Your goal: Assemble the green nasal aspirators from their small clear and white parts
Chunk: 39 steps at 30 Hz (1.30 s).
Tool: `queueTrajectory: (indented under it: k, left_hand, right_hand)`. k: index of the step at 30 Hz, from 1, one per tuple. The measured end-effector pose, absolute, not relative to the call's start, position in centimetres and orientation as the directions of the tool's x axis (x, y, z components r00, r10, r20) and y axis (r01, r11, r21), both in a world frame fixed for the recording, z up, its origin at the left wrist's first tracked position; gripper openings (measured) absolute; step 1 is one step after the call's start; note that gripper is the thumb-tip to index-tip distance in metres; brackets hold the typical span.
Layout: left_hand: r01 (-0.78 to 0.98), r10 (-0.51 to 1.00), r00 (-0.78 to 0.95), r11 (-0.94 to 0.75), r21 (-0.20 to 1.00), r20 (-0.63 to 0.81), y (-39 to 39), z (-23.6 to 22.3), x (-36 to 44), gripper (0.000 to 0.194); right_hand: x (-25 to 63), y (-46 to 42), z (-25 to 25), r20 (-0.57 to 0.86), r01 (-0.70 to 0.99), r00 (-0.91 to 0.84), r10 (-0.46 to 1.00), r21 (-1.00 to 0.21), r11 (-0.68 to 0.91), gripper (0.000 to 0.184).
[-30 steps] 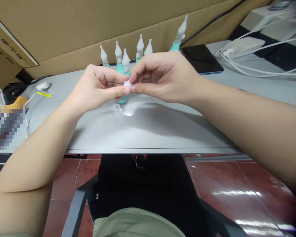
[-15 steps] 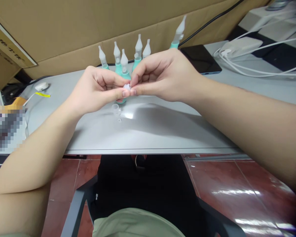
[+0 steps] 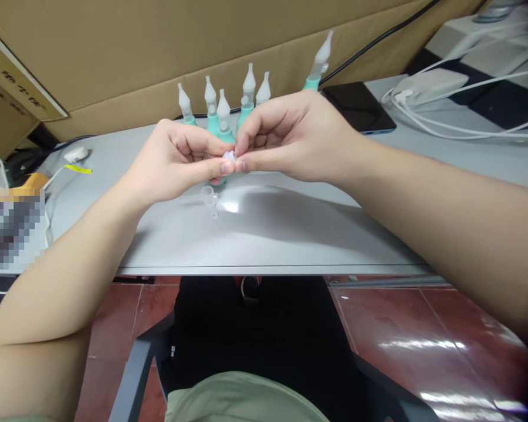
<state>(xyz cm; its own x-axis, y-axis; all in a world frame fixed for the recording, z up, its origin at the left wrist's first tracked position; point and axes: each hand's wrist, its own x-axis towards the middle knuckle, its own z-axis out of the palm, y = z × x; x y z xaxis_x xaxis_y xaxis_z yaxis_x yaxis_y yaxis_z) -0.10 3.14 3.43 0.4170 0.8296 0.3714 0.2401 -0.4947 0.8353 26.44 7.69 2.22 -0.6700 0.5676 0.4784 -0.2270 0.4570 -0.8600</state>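
Observation:
Between the fingertips of both hands is a small whitish translucent piece, mostly covered by the fingers. My left hand pinches it from the left with thumb and forefinger. From the right, my right hand closes thumb and fingers on its other side. Below them on the desk lie a clear plastic cup-shaped part and a tiny white ring. Behind the hands stand several teal bulb nasal aspirators with white tips; part of a teal body shows under my left fingers.
Another nasal aspirator leans at the back right, beside a black phone-like device. White cables and a white adapter spread over the right of the grey desk. Cardboard lines the back. A white plug lies left.
Both hands keep their pinch on the small piece. The whole view has shifted very slightly; nothing on the desk has visibly moved.

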Motion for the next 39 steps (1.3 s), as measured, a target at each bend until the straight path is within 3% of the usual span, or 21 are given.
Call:
queueTrajectory:
  k: [8, 17, 23, 34, 39]
  left_hand:
    - [0.264, 0.843, 0.410, -0.474, 0.840, 0.347, 2.8, 3.7, 0.0, 0.054]
    - [0.154, 0.825, 0.372, -0.506, 0.849, 0.425, 3.4, 3.0, -0.1, 0.043]
    - [0.122, 0.805, 0.410, -0.515, 0.849, 0.429, 4.5, 2.7, -0.5, 0.055]
    - [0.192, 0.847, 0.357, -0.480, 0.856, 0.395, 3.2, 3.3, 0.1, 0.049]
    - [0.190, 0.838, 0.352, -0.501, 0.845, 0.417, 2.9, 3.4, 0.3, 0.048]
  right_hand:
    - [26.5, 7.6, 2.1, 0.486, -0.231, -0.655, 0.579, -0.858, 0.459, 0.027]
    - [25.6, 8.1, 1.7, 0.527, -0.311, -0.619, 0.582, -0.845, 0.435, 0.048]
    - [25.0, 8.0, 1.5, 0.549, -0.330, -0.579, 0.603, -0.834, 0.443, 0.052]
    - [25.5, 7.8, 1.7, 0.530, -0.294, -0.603, 0.596, -0.842, 0.452, 0.043]
    - [25.3, 7.8, 1.7, 0.546, -0.357, -0.613, 0.571, -0.836, 0.417, 0.041]
